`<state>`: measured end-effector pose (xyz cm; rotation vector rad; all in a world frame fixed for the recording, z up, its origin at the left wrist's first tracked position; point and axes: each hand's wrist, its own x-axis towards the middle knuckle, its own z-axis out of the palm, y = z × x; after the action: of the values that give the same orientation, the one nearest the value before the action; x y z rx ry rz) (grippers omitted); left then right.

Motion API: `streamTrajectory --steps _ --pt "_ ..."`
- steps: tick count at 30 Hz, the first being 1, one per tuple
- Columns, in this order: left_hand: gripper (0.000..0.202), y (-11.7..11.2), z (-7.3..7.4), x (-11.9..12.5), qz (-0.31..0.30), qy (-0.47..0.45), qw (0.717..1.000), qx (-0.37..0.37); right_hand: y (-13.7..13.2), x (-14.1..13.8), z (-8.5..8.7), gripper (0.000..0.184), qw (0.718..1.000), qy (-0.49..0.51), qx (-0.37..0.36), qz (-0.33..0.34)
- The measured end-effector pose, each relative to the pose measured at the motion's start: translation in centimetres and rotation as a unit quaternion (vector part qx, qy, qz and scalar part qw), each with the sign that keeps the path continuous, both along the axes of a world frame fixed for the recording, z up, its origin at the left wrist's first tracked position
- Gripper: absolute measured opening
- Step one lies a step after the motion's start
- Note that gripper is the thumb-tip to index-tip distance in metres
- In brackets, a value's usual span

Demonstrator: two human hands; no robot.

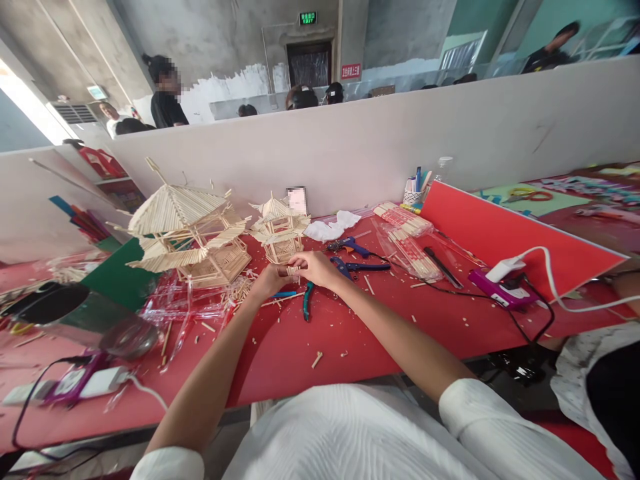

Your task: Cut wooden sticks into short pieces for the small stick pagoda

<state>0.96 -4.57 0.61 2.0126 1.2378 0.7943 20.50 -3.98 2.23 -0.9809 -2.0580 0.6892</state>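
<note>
My left hand (270, 280) and my right hand (316, 268) meet over the red table, fingers closed on a small piece of joined wooden sticks (293, 271). Just behind them stands a small two-tiered pavilion model (278, 230) made of pale sticks. A larger stick pavilion (185, 233) is to its left. Below my right hand lie green-handled pliers (307, 301), and a blue pen-like tool (285, 294) lies beside them. To the right of my hands are a blue glue gun (350, 247) and blue-handled cutters (357, 266).
Packs of wooden sticks (413, 250) and a leaning red board (510, 233) lie to the right. Purple power strips (500, 291) with cables sit at both sides. A clear jar (115, 327) stands left. A white partition (360, 150) runs behind; people are beyond it.
</note>
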Motion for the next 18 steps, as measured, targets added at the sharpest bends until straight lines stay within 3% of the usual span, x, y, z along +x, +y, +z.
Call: streamTrajectory --steps 5,18 --pt "0.052 -0.06 -0.01 -0.05 -0.001 0.015 1.000 -0.007 0.02 0.14 -0.29 0.024 1.000 -0.004 0.000 -0.003" --pt "0.046 0.17 -0.50 -0.14 -0.001 0.034 0.999 0.026 -0.08 0.14 -0.26 0.031 1.000 -0.006 -0.002 0.004"
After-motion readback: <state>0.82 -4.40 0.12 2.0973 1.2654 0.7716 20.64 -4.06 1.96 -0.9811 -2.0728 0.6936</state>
